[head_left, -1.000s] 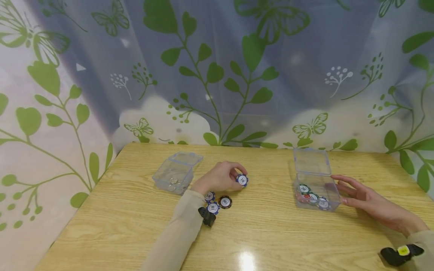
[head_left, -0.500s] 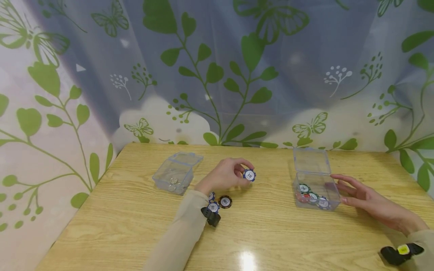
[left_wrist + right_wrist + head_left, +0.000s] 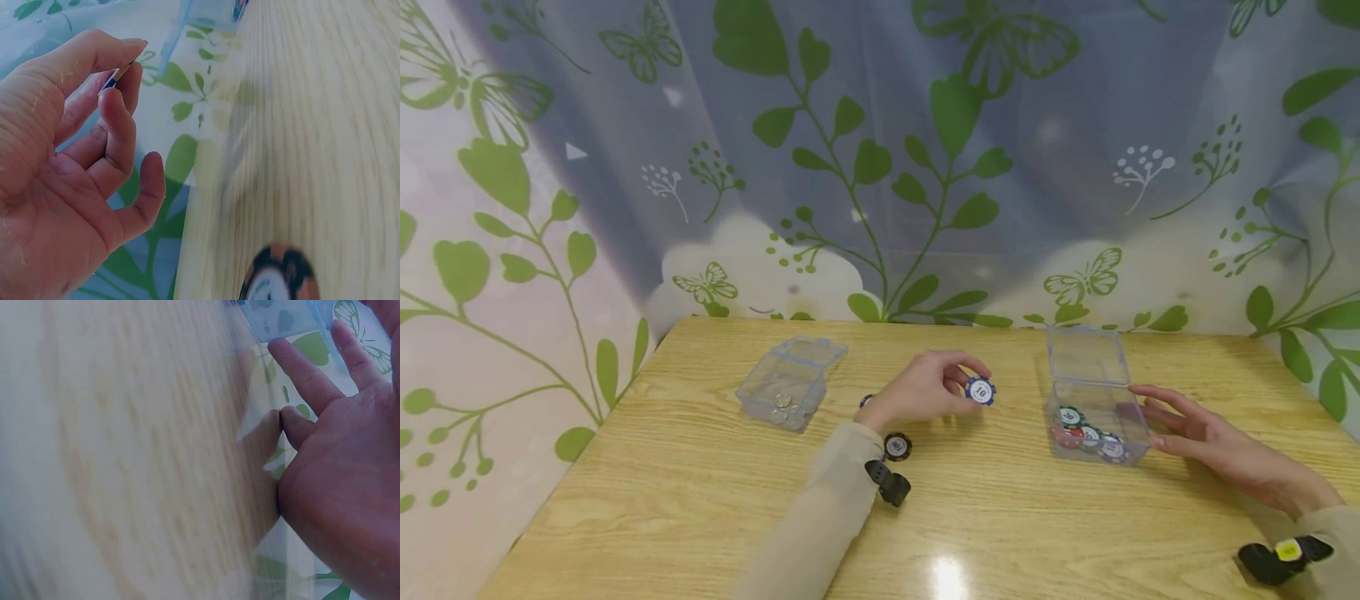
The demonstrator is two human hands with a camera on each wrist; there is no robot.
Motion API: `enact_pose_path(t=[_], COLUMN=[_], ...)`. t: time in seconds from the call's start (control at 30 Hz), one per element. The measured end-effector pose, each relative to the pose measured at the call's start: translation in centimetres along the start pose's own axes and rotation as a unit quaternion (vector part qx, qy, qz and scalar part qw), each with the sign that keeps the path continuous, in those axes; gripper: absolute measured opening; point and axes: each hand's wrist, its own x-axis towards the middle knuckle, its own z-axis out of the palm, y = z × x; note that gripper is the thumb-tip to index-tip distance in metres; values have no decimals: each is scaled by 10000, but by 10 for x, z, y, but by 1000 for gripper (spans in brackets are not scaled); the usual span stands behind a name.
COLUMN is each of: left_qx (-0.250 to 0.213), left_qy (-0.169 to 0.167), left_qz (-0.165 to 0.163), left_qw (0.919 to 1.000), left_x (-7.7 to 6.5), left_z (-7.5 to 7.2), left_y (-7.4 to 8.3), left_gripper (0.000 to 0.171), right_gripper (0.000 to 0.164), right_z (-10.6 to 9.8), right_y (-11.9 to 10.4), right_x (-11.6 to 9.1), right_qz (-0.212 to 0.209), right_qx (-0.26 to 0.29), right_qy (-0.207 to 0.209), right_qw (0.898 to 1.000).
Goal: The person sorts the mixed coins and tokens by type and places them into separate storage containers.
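Note:
In the head view my left hand pinches a blue-and-white poker chip marked 10 above the middle of the table. The left wrist view shows that chip edge-on between thumb and fingers. My right hand touches the right side of a clear plastic box with its lid raised, its fingers nearly straight. Several chips, green, red and blue, lie inside that box. Beneath my left wrist rests a black-and-orange chip; a blue chip is mostly hidden by the hand.
At the left stands a second clear box, lid tipped back, with several coins inside. Both boxes sit on a wooden table. A curtain with leaves and butterflies hangs behind the table.
The left hand has moved right with the pinched chip, closer to the right box. Its forearm now covers more of the chips on the table. My right hand stays at the box.

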Motion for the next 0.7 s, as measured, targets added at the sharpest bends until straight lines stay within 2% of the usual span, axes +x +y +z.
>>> enact_pose_path(t=[0.17, 0.43, 0.7], left_qx=[101, 29, -10], left_qy=[-80, -156, -215], left_qz=[-62, 87, 96], left_qw=[9999, 9998, 9997], left_x=[5, 15, 17], left_z=[9, 23, 29], left_y=[8, 13, 20], left_gripper=[39, 38, 37], right_gripper=[70, 70, 70], right_z=[2, 1, 0], right_y=[-3, -3, -3], right_x=[1, 1, 0], right_qz=[127, 109, 81], right_qx=[11, 18, -4], right_qy=[20, -9, 9], right_qw=[9999, 9999, 10000])
